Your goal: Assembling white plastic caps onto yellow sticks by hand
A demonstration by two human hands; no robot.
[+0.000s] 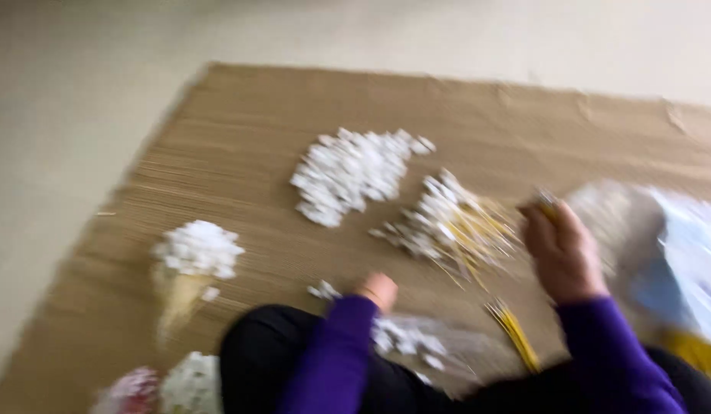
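The picture is motion-blurred. My right hand (562, 249), in a purple sleeve, is raised over a brown cardboard sheet (256, 115) and closed on something thin and yellowish at its top, too blurred to name. My left hand (377, 290) is low by my knee, fingers curled; whether it holds anything is unclear. Between the hands lies a heap of thin yellow sticks with small white pieces (447, 226). Beyond it is a pile of loose white pieces (352, 172). A small bundle of yellow sticks (515, 331) lies below my right hand.
A finished bunch of white pieces on sticks (193, 257) lies at the left. A clear plastic bag (647, 230) sits at the right, another bag with white pieces (417, 341) by my knee. Pale floor (64, 115) surrounds the cardboard. More bunches (164, 387) lie bottom left.
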